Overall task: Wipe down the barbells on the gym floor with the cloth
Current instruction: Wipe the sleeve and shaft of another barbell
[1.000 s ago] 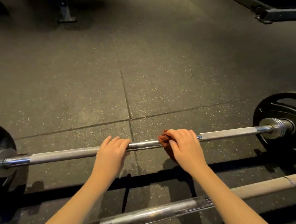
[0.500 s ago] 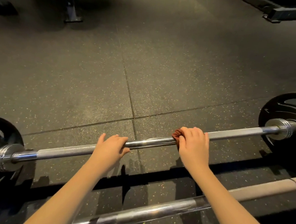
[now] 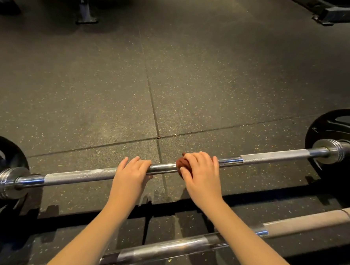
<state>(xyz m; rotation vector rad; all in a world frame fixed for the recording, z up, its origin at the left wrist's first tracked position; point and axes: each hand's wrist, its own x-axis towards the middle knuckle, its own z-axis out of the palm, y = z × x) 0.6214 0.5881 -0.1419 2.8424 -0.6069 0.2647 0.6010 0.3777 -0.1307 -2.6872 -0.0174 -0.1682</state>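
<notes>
Gripping the barbell (image 3: 75,176) at centre frame with the left hand (image 3: 131,175), fingers curled over it. Just right, clasping the brown cloth (image 3: 180,166) round it with the right hand (image 3: 203,175).

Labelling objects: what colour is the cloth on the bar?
Reddish-brown cloth, bunched under the right hand; head view.

The floor (image 3: 193,82) in front of me is dark rubber mat w/ many small yellowish specks. Two thin seams (image 3: 151,98) cut it, one going away from me, one across, and they meet in a cross approx. mid-view. Far at top L stands a black metal foot (image 3: 86,14) of some stand. Beside it, at the edge, is a dark shape (image 3: 5,7) I cannot identify. At top R a dark steel frame (image 3: 341,13) lies on the floor.
</notes>
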